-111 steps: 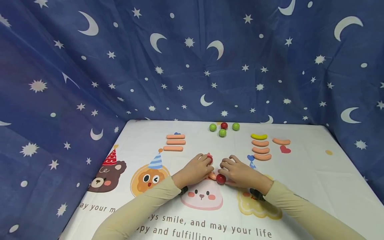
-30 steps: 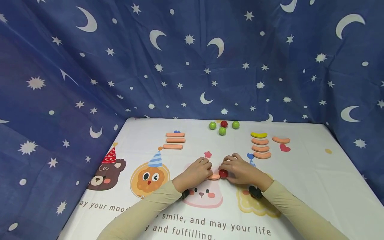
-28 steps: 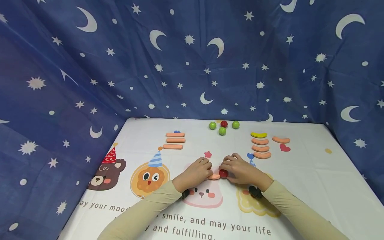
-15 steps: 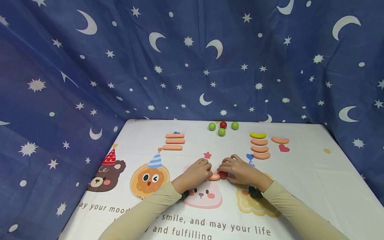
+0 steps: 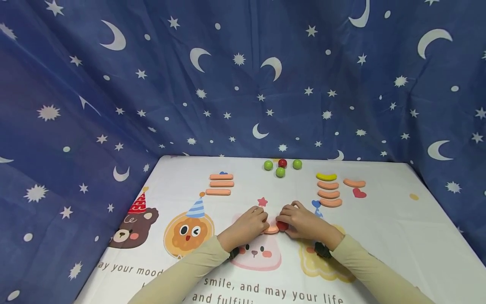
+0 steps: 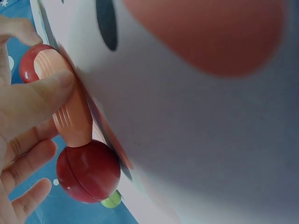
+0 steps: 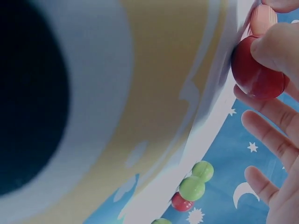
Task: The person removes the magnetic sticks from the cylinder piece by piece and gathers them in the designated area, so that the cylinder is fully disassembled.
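My left hand (image 5: 247,226) holds a short, curved pink-orange toy rod (image 6: 78,109), its thumb laid along the rod's side in the left wrist view. One rod end meets a red ball (image 6: 88,171); at the other end, partly behind the rod, shows a second red ball (image 6: 28,65). In the head view the left fingers hide that second ball. My right hand (image 5: 301,221) pinches the first red ball (image 7: 257,70) between thumb and index finger, the other fingers spread apart in the right wrist view. Both hands are low over the pink printed face on the tablecloth.
Three straight pink rods (image 5: 222,184) lie at the back left. Several curved rods (image 5: 328,194), one yellow rod (image 5: 326,177) among them, lie at the back right. Green balls (image 5: 280,172) and a red ball (image 5: 282,163) sit near the blue star-patterned curtain (image 5: 235,76).
Since the earliest frame, the right hand's red ball has come up against the rod's end, and the rod has levelled out. Over the last second the right fingers cover more of that ball.
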Available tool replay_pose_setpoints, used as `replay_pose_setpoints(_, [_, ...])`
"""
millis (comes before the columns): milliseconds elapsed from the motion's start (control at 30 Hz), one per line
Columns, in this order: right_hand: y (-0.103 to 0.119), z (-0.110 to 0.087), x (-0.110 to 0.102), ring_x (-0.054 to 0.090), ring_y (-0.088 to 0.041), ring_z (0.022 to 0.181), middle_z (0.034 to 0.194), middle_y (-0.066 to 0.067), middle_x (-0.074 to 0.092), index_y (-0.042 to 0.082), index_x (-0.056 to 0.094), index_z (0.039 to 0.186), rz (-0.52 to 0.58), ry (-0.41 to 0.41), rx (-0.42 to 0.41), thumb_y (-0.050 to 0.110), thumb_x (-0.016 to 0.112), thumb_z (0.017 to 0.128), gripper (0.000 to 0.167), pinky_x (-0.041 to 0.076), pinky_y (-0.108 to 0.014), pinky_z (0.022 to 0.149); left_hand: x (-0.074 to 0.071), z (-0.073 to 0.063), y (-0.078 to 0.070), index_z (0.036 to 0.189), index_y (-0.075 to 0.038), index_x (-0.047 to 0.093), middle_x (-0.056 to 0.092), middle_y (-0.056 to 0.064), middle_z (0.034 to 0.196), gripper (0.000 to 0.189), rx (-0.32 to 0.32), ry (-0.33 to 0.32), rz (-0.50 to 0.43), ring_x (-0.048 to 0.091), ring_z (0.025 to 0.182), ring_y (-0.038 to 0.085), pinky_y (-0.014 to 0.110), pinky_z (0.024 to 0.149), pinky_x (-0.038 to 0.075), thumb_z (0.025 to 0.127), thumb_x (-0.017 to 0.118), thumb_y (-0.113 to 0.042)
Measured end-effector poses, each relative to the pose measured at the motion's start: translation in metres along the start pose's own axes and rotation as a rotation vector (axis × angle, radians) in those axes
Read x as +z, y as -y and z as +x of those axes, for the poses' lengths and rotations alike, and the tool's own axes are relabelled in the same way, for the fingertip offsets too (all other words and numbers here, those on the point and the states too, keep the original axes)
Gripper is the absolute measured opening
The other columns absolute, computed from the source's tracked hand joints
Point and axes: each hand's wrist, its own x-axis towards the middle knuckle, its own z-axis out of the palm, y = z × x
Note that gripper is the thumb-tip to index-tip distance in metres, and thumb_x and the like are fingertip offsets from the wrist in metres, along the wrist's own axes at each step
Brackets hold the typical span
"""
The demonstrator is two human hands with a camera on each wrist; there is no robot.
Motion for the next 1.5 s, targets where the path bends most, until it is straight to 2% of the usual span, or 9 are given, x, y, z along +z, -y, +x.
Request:
replay_pose_setpoints(167, [0.005, 0.000, 0.001, 0.055, -0.013, 0.092, 0.094, 0.004, 0.065, 0.017, 0.067, 0.105, -0.028, -0.003, 0.007, 0.027, 0.074, 0.074, 0.033, 0.042, -0.038, 0.084, 0.001, -0.003, -0.002, 0.079, -0.025, 0.070, 0.059, -0.006, 0.084, 0.008, -0.008, -0.015, -0.022, 0.054, 0.088, 0.012, 0.028, 0.094, 0.041, 0.086, 0.066, -0.024])
replay_pose_setpoints(400, [0.003, 0.000, 0.000, 0.056, -0.014, 0.092, 0.092, 0.004, 0.065, 0.017, 0.067, 0.103, -0.049, -0.014, 0.062, 0.030, 0.076, 0.073, 0.034, 0.042, -0.039, 0.084, -0.001, 0.000, 0.000, 0.073, -0.025, 0.067, 0.055, -0.007, 0.079, 0.009, 0.017, -0.066, 0.029, 0.048, 0.082, 0.011, 0.025, 0.086, 0.040, 0.080, 0.069, -0.030])
replay_pose_setpoints(533, [0.001, -0.001, 0.000, 0.057, -0.014, 0.092, 0.093, 0.003, 0.065, 0.016, 0.067, 0.103, 0.031, -0.026, 0.106, 0.030, 0.076, 0.073, 0.034, 0.042, -0.040, 0.083, -0.001, 0.002, 0.000, 0.075, -0.024, 0.069, 0.056, -0.007, 0.080, 0.009, 0.000, -0.020, -0.002, 0.049, 0.083, 0.011, 0.027, 0.089, 0.041, 0.082, 0.068, -0.030])
replay_pose_setpoints(700, [-0.002, -0.003, 0.004, 0.056, -0.012, 0.093, 0.096, 0.004, 0.064, 0.017, 0.067, 0.104, 0.194, -0.003, 0.206, 0.030, 0.075, 0.075, 0.033, 0.041, -0.039, 0.082, -0.001, 0.002, -0.001, 0.080, -0.024, 0.070, 0.058, -0.007, 0.084, 0.008, -0.010, 0.025, -0.008, 0.050, 0.087, 0.012, 0.027, 0.092, 0.041, 0.085, 0.066, -0.029])
replay_pose_setpoints(867, [-0.007, -0.006, 0.006, 0.056, -0.012, 0.097, 0.099, 0.007, 0.064, 0.018, 0.066, 0.107, 0.338, 0.047, 0.306, 0.030, 0.077, 0.075, 0.036, 0.038, -0.039, 0.085, -0.001, 0.003, 0.000, 0.081, -0.025, 0.071, 0.059, -0.006, 0.084, 0.007, -0.002, 0.017, 0.017, 0.051, 0.087, 0.012, 0.027, 0.091, 0.041, 0.084, 0.066, -0.030])
replay_pose_setpoints(967, [-0.009, -0.006, 0.007, 0.055, -0.012, 0.097, 0.099, 0.007, 0.064, 0.019, 0.066, 0.107, 0.364, 0.052, 0.307, 0.031, 0.077, 0.075, 0.036, 0.037, -0.040, 0.087, -0.002, 0.002, 0.000, 0.079, -0.025, 0.071, 0.059, -0.006, 0.083, 0.007, -0.001, 0.005, 0.021, 0.051, 0.087, 0.012, 0.027, 0.090, 0.041, 0.083, 0.067, -0.029])
replay_pose_setpoints(1100, [-0.008, -0.004, 0.007, 0.053, -0.011, 0.096, 0.095, 0.010, 0.064, 0.019, 0.067, 0.104, 0.321, 0.033, 0.262, 0.031, 0.077, 0.074, 0.034, 0.036, -0.041, 0.088, -0.003, 0.001, 0.000, 0.080, -0.025, 0.071, 0.060, -0.006, 0.085, 0.006, -0.007, 0.030, -0.003, 0.052, 0.087, 0.012, 0.027, 0.093, 0.041, 0.083, 0.068, -0.029])
replay_pose_setpoints(1333, [-0.009, 0.009, -0.001, 0.054, -0.017, 0.094, 0.092, 0.003, 0.065, 0.015, 0.067, 0.099, 0.063, 0.001, 0.098, 0.030, 0.079, 0.069, 0.036, 0.040, -0.046, 0.086, -0.002, 0.002, 0.000, 0.081, -0.022, 0.070, 0.060, -0.006, 0.087, 0.010, -0.016, 0.032, -0.012, 0.055, 0.091, 0.013, 0.028, 0.096, 0.040, 0.087, 0.063, -0.024])
replay_pose_setpoints(1500, [-0.018, 0.013, -0.001, 0.055, -0.019, 0.095, 0.093, 0.001, 0.066, 0.013, 0.066, 0.100, -0.015, 0.026, 0.086, 0.030, 0.079, 0.069, 0.037, 0.040, -0.048, 0.086, -0.001, 0.003, -0.001, 0.082, -0.022, 0.071, 0.060, -0.005, 0.087, 0.010, -0.019, 0.028, 0.003, 0.055, 0.091, 0.013, 0.027, 0.097, 0.040, 0.087, 0.063, -0.022])
